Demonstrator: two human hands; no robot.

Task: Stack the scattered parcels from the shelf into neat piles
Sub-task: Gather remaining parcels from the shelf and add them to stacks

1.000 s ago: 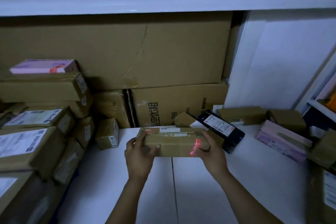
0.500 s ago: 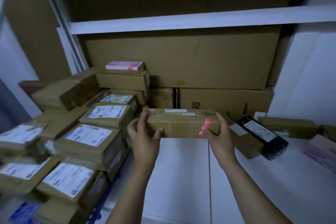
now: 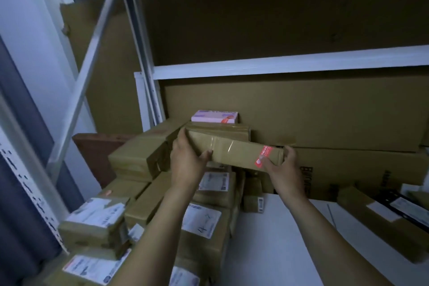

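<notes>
A long brown taped parcel [image 3: 234, 152] with a red sticker near its right end is held in the air, tilted down to the right. My left hand [image 3: 186, 161] grips its left end and my right hand [image 3: 282, 165] grips its right end. It hangs just in front of the top of the left pile, where a brown box [image 3: 220, 131] carries a pink box [image 3: 214, 116]. Lower in that pile lie several labelled brown parcels [image 3: 204, 223].
Large flat cartons [image 3: 325, 111] stand against the back of the shelf. The white shelf board [image 3: 278, 239] lies below my arms. A brown parcel [image 3: 383, 220] and a black parcel [image 3: 408, 204] lie at the right. White shelf uprights [image 3: 144, 72] rise at the left.
Both hands have lifted the long parcel up and left, from above the shelf board to the top of the left pile. The view has swung left and upward.
</notes>
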